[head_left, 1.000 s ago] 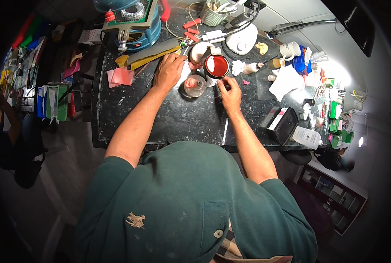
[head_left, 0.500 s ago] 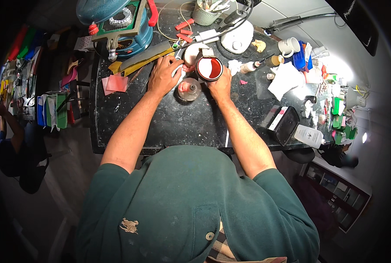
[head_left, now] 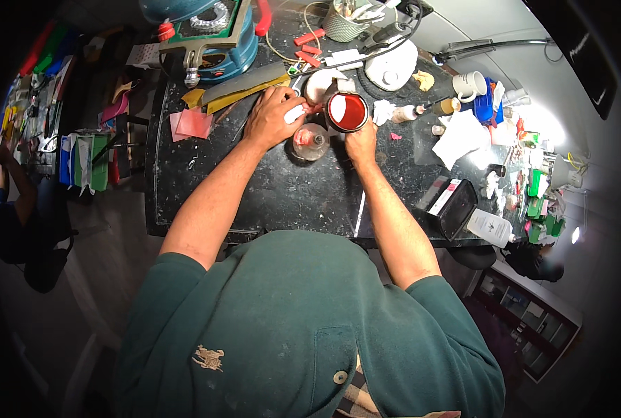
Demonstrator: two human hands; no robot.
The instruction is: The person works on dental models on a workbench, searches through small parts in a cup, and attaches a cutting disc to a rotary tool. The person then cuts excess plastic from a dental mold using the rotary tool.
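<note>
My right hand (head_left: 361,145) is closed on the handle side of a dark-rimmed pot (head_left: 347,113) with a red inside. Something white or glossy shows in the pot's left half. Close by on the left, my left hand (head_left: 271,117) rests on the bench with its fingers bent, gripping a small white wad (head_left: 295,113) that looks like tissue or cotton. Between the hands, nearer to me, stands a round glass jar (head_left: 310,142) with a narrow top and pinkish contents, probably a spirit burner. Beyond the pot sits a whitish round lump (head_left: 319,86), partly hidden.
A blue machine (head_left: 225,57) stands at the far left, with pink sheets (head_left: 190,125) before it. Red sticks (head_left: 309,50) and a tool pot (head_left: 344,25) lie beyond my hands. Rightward are a mug (head_left: 469,86), papers (head_left: 460,138), a black case (head_left: 451,209) and a white bottle (head_left: 490,228).
The whole view has shifted slightly, so the bench sits further right. My left fingers have curled more, and the white wad shows clearly in them. My right hand still holds the pot.
</note>
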